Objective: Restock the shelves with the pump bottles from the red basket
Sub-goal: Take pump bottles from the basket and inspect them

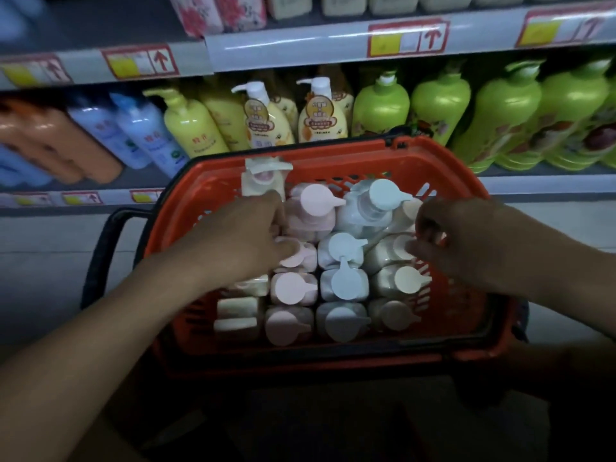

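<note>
Head view: both hands down in the red basket, left hand clasping a pink pump bottle, right hand pinching a cream pump bottle. Packed tight, so lifting could snag neighbouring pumps, toppling bottles.

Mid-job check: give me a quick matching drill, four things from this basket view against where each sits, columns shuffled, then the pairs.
Things:
1. pink-capped pump bottles
2. blue-capped pump bottles
3. left hand
4. green bottles

Places:
A. shelf behind the red basket, to the right
B. column just right of the pink caps
C. at the basket's left side, over a pink cap
D. column left of the blue caps

Pairs: 1-D, 2-B, 3-C, 4-A
</note>
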`<state>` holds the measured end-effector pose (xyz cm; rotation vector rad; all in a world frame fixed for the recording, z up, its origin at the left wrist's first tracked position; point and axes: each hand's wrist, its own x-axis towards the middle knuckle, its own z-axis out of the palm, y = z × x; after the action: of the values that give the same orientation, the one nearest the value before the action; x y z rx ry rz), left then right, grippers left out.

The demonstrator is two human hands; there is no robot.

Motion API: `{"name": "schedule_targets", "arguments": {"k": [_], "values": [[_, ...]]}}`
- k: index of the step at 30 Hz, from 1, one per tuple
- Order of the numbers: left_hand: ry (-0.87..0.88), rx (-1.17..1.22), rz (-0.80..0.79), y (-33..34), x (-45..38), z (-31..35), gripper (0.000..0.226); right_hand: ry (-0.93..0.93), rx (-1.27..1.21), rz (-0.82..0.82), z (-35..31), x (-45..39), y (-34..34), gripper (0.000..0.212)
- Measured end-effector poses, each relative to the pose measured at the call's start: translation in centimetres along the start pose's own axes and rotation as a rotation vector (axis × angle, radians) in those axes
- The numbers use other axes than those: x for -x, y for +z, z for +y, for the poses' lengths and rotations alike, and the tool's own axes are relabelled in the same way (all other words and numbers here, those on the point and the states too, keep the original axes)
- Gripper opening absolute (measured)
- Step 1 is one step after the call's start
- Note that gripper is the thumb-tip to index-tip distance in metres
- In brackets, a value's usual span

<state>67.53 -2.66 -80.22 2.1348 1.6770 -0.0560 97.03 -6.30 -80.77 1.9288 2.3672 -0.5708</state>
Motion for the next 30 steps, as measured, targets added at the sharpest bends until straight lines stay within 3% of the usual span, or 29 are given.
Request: {"name": "schedule_targets", "arguments": {"k": [6, 9, 12, 14, 18, 24, 30], "values": [[-0.049, 0.24, 0.228, -1.5, -1.1, -1.4, 0.031, -0.051, 0.064, -0.192, -0.8, -3.6, -1.8, 0.034], [0.03, 0.371, 0.252, -1.0, -0.7, -0.4, 0.034, 0.0, -0.007, -0.16, 1.3, -6.7, -3.7, 0.034], [0.102, 0.427, 0.214, 0.1, -0.1, 0.7, 0.037, -0.032, -0.04, -0.064, 1.7, -8.5, -3.1, 0.078], [0.124, 0.444, 0.188, 0.8, 0.1, 0.8, 0.042, -0.117, -0.064, -0.046, 0.5, -8.8, -1.9, 0.092], [0.154, 0.464, 0.161, 1.9, 0.2, 0.5, 0.051, -0.178, 0.02, -0.132, -1.2, -9.1, 1.0, 0.078], [0.179, 0.475, 0.164, 2.9, -0.1, 0.5, 0.044, -0.113, 0.059, -0.092, -1.7, -9.8, 1.7, 0.06], [0.187, 0.441, 0.127, 3.7, -0.3, 0.4, 0.045, -0.149, -0.024, 0.064, -1.9, -9.0, 1.2, 0.044]]}}
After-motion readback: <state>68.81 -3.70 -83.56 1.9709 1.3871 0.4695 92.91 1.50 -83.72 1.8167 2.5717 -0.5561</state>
